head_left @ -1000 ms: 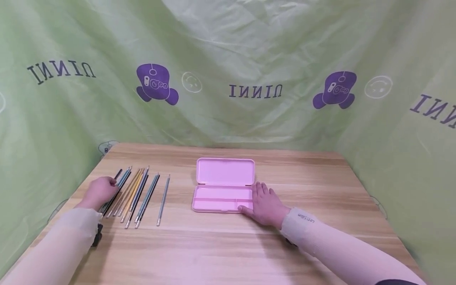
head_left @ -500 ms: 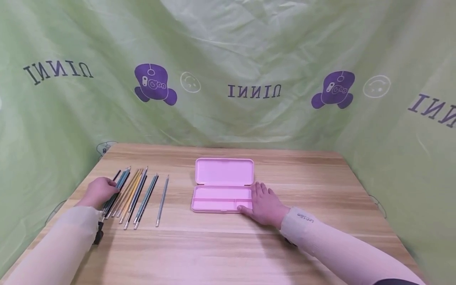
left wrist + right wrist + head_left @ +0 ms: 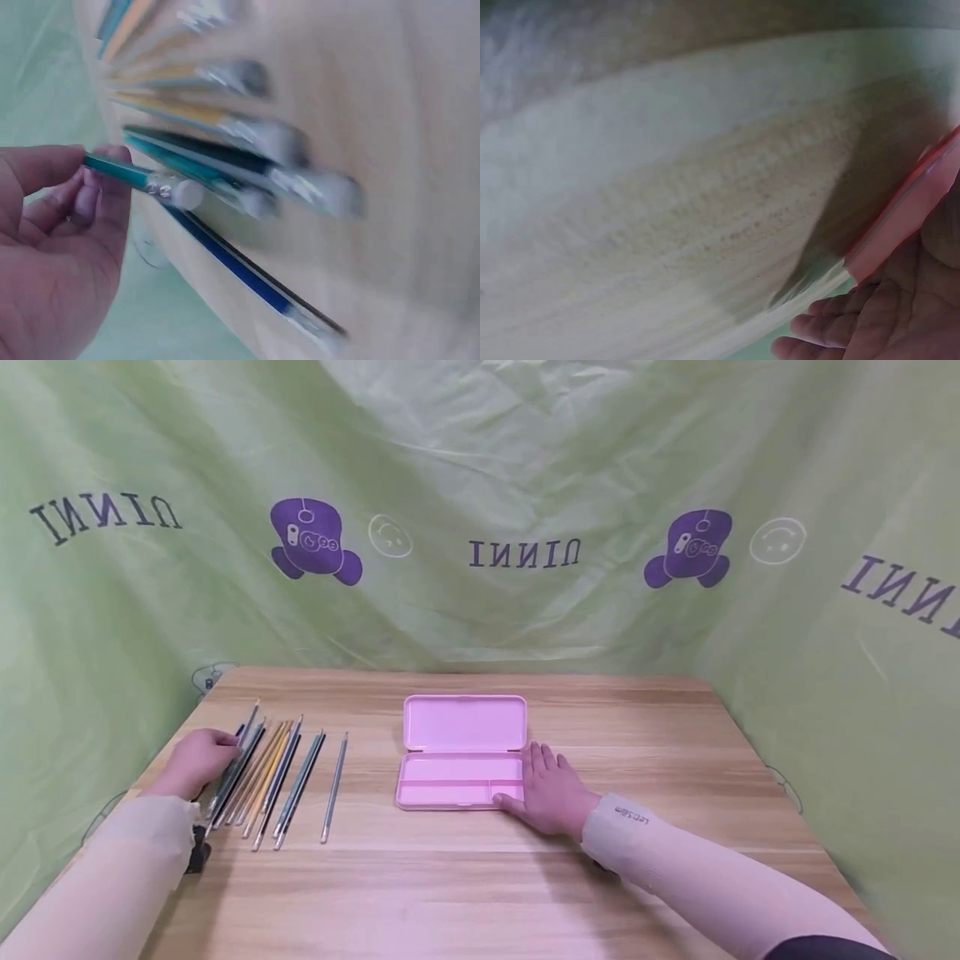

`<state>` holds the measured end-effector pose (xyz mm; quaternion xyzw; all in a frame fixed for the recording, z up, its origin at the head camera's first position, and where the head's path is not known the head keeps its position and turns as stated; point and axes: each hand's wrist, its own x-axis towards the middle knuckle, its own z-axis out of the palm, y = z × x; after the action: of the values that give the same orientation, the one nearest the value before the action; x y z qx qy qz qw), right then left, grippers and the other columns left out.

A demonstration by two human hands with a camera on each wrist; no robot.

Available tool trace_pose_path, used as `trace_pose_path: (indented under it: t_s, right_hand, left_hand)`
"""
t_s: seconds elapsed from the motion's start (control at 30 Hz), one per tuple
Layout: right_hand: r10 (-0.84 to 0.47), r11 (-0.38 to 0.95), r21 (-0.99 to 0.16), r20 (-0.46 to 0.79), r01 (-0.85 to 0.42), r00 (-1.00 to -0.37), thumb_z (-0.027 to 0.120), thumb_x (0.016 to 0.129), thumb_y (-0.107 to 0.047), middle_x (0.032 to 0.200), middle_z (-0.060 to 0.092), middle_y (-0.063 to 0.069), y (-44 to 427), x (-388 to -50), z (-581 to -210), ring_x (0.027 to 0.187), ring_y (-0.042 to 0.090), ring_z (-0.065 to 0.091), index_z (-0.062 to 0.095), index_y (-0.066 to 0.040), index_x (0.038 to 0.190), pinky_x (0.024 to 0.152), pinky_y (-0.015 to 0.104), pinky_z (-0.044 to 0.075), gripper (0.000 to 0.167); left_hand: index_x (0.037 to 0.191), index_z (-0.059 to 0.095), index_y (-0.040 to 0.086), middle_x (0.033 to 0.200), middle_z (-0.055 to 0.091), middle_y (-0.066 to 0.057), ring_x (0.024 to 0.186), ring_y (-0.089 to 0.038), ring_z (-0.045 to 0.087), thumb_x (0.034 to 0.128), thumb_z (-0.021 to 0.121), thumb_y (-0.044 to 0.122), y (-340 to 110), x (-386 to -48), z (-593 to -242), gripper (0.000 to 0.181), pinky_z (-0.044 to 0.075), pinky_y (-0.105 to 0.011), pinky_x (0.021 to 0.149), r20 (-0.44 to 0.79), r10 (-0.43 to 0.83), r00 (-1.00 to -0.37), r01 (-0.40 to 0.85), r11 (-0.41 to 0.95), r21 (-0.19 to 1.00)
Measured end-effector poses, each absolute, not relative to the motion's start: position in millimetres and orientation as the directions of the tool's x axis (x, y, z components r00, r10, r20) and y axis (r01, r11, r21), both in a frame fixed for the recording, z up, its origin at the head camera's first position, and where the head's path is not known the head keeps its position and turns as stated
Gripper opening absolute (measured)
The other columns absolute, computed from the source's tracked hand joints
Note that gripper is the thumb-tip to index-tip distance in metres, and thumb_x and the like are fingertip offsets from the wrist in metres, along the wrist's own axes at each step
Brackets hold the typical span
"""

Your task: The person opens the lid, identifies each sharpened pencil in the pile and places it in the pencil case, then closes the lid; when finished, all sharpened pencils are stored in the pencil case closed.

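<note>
In the head view the left hand [image 3: 198, 762] is at the left end of a group of pencils [image 3: 258, 781]. The left wrist view shows that hand [image 3: 67, 240] pinching a green pencil [image 3: 127, 172] between thumb and fingers, its white eraser end raised above the others. The right hand [image 3: 553, 793] rests with straight fingers on the right side of an open pink pencil case [image 3: 465, 722], thumb at its front edge. In the right wrist view, the hand [image 3: 900, 322] lies against the pink case [image 3: 907, 217]. The case's compartments hold nothing visible.
The pencils lie side by side on the wooden table [image 3: 450, 893], with one grey-blue pencil [image 3: 335, 787] apart to their right. A green printed curtain [image 3: 420, 618] surrounds the table's back and sides.
A pencil at the left hand has been drawn up out of the group, its tip now higher and farther left. The right hand keeps its place on the case; the whole view has shifted slightly.
</note>
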<state>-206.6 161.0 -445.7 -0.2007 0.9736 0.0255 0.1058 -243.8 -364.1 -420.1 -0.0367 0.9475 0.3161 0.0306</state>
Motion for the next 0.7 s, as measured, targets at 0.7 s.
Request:
trace_pose_path:
  t_s: [0.7]
  right_hand:
    - [-0.381, 0.916, 0.048, -0.208, -0.398, -0.901, 0.028, 0.103, -0.071, 0.163, 0.023, 0.031, 160, -205, -447, 0.152, 0.044, 0.023, 0.023, 0.013, 0.157, 0.121, 0.056, 0.025, 0.101]
  left_hand:
    - [0.144, 0.024, -0.029, 0.110, 0.070, 0.000, 0.104, -0.007, 0.068, 0.1100, 0.037, -0.001, -251, -279, -381, 0.045, 0.052, -0.031, 0.101, -0.050, 0.353, -0.934, -0.018, 0.093, 0.995]
